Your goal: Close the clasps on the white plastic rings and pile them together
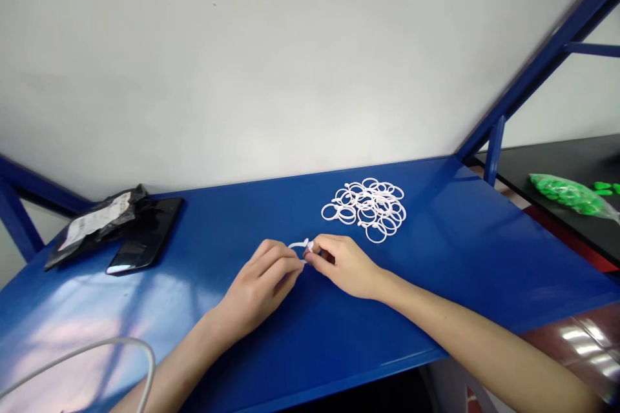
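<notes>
Both hands meet over the middle of the blue table, working on one white plastic loop [299, 244]. My left hand [264, 277] is closed, its fingertips pinching one side of the loop. From the other side, my right hand [341, 262] pinches the small knobbed end between thumb and forefinger. Fingers partly cover the loop, and I cannot tell whether its ends are joined. Just beyond my right hand lies a pile of similar thin white plastic loops [368, 211], many overlapping, some with small knobs.
On the left, a black plastic package [97, 226] with a white label lies against a dark phone-like slab [145, 239]. A pale cable [97, 343] curves across the lower left. Blue frame bars [495, 148] flank the table [232, 213]. At right, a bag of green pieces [571, 193] rests on a black surface.
</notes>
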`<state>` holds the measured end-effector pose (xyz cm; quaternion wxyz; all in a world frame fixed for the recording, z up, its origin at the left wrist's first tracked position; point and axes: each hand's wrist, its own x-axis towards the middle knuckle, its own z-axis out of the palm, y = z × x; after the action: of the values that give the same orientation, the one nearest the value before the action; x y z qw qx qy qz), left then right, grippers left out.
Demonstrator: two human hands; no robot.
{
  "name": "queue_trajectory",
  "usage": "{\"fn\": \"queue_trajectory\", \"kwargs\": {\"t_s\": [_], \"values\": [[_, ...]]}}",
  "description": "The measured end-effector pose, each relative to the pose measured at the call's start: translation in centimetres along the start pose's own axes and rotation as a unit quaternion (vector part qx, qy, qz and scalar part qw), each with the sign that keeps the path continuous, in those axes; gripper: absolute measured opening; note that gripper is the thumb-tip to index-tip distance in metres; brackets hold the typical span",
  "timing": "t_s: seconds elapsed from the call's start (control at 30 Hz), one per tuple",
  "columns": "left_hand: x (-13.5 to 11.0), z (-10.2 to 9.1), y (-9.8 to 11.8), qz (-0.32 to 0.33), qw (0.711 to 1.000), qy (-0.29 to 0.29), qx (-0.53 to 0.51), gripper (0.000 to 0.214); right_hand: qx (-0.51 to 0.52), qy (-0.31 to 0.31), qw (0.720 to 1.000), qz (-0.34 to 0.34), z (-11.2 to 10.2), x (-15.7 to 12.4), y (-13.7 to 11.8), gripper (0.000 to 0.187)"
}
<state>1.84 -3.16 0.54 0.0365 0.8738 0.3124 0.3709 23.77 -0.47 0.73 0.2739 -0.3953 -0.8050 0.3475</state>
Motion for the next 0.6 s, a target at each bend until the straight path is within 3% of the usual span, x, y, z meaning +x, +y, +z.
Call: {"fn": "queue_trajectory", "kwargs": {"t_s": [0.07, 0.3, 0.47, 0.6], "values": [[0.13, -0.07, -0.05, -0.029, 0.999, 0.037, 0.026, 0.018, -0.018, -0.001, 1.0, -0.016, 0.01, -0.11, -0.02, 0.024], [0.51, 0.13, -0.4, -0.115, 0.992, 0.009, -0.044, 0.008, -0.099, -0.021, 0.993, -0.061, 0.03, -0.53, 0.41, 0.02], [0.54, 0.15, -0.05, -0.213, 0.972, -0.008, -0.096, 0.009, -0.063, 0.01, 0.994, -0.089, 0.05, -0.39, 0.66, 0.017], [0.53, 0.27, 0.07, -0.224, 0.97, 0.001, -0.099, 0.009, -0.036, 0.029, 0.995, -0.086, 0.05, -0.47, 0.39, 0.017]]}}
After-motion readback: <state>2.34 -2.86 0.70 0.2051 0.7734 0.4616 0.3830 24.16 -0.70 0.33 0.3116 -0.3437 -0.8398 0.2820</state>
